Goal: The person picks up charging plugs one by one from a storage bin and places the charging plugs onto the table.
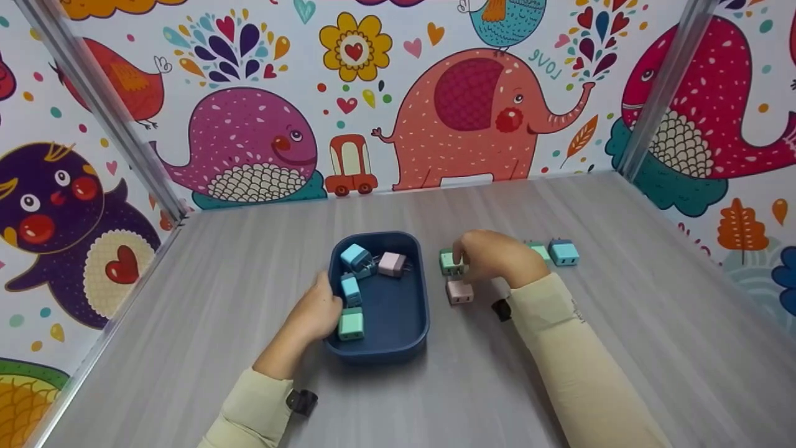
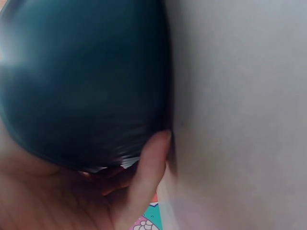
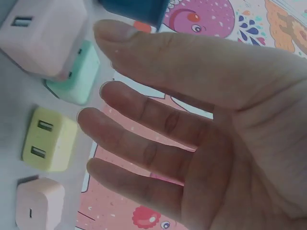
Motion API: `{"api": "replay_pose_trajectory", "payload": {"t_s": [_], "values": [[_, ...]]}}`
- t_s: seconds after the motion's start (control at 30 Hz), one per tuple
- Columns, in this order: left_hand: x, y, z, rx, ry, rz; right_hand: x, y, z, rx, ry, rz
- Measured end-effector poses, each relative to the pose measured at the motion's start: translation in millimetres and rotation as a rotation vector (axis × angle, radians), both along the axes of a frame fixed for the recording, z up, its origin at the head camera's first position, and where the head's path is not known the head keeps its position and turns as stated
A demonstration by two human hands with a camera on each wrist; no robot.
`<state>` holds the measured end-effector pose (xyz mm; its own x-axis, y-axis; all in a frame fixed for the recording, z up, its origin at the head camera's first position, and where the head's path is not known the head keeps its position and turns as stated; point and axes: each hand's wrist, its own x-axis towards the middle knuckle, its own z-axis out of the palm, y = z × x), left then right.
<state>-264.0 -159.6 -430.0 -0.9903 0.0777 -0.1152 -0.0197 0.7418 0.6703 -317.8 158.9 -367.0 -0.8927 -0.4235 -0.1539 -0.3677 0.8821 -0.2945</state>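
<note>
Head | L hand [image 1: 316, 309] grips navy rect. plastic tray [image 1: 393, 314] | R hand [image 1: 492, 254], fingers spread, nr pink boxy charger [image 1: 460, 293]

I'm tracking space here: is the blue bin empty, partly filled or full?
Partly filled: in the head view, the blue bin holds a green charger, a pink charger and blue chargers, with bare floor showing.

Around this grey, wood-grained tabletop [image 1: 485, 386] I see white walls [image 1: 373, 118] printed with bright cartoon animals [image 1: 460, 146], and silvery metal corner posts [image 1: 665, 90].
</note>
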Motion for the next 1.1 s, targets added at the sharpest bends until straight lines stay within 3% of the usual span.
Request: {"api": "replay_pose_trajectory", "payload": {"t_s": [0.13,0.5,1.1], "values": [[0.3,-1.0,-0.1,0.006,0.016,-0.006,1.9,2.7,6.1,-0.02,-0.006,-0.03],[-0.3,-0.8,-0.7,-0.006,0.016,0.003,7.9,1.9,17.1,-0.06,0.04,-0.018],[0.4,-0.7,0.7,-0.021,-0.013,0.001,31.1,-29.0,31.8,-0.037,0.188,0.122]]}}
